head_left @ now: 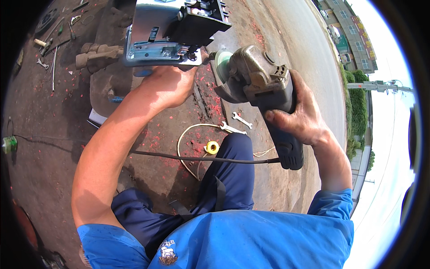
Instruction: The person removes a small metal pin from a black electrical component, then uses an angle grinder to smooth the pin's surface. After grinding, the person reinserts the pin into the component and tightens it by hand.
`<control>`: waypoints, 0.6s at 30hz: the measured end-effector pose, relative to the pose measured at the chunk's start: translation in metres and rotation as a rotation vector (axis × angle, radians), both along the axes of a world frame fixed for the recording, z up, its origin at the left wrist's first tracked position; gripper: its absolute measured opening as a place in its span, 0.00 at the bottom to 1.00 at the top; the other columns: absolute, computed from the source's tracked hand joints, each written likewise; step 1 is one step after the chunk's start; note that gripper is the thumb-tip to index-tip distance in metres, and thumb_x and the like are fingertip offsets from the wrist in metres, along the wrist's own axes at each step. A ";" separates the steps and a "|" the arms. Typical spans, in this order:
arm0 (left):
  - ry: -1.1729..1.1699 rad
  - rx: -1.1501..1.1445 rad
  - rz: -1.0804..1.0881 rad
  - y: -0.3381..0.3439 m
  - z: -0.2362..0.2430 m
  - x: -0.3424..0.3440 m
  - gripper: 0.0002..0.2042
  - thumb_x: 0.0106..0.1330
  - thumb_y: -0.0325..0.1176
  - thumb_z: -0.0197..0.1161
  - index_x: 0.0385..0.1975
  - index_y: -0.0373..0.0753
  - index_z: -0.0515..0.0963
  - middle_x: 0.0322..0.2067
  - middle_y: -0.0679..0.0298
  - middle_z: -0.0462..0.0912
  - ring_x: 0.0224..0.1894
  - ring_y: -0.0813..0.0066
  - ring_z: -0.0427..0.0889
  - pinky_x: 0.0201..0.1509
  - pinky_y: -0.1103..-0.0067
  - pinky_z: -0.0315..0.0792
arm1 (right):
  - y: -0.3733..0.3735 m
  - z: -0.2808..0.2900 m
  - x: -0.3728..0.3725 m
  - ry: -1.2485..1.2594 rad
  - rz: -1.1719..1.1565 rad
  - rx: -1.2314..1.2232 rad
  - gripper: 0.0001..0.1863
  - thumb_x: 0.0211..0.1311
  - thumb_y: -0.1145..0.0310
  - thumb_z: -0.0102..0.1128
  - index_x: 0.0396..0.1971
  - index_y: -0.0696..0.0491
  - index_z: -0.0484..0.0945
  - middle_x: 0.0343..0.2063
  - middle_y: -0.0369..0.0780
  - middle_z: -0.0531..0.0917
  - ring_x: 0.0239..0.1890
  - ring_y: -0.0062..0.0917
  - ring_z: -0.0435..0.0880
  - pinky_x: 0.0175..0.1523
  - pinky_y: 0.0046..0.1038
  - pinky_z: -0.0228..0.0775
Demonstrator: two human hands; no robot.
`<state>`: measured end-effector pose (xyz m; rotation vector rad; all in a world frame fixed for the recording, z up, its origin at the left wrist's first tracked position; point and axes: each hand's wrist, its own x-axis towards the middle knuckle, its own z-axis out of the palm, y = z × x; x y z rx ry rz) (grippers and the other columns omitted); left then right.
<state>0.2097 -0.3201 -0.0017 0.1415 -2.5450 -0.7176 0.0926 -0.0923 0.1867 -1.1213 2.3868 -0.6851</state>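
My right hand (pixel 300 114) grips a dark, worn angle grinder (pixel 264 76) around its body. Its greenish disc (pixel 221 62) is just right of a metal assembly with a silver plate (pixel 152 51) and black housing (pixel 199 24). My left hand (pixel 174 85) is curled directly beneath that assembly, at its right part; its fingers are mostly hidden, and I cannot make out what they hold. A rusty fitting (pixel 89 60) sticks out to the assembly's left. The grinder's black cord (pixel 201 158) runs leftward across my legs.
Several hand tools (pixel 56 42) lie on the dirty ground at upper left. Two wrenches (pixel 242 120), a yellow tape roll (pixel 212 148) and a pale cable (pixel 188 127) are near my knee. A road (pixel 318 54), hedge (pixel 358 107) and building (pixel 354 31) are to the right.
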 end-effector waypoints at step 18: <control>-0.215 0.108 -0.013 0.001 0.012 0.004 0.30 0.70 0.31 0.54 0.73 0.51 0.62 0.56 0.46 0.80 0.54 0.43 0.81 0.64 0.61 0.73 | 0.003 0.001 -0.003 -0.010 0.000 -0.021 0.41 0.45 0.59 0.75 0.60 0.62 0.70 0.46 0.46 0.83 0.49 0.29 0.83 0.58 0.32 0.75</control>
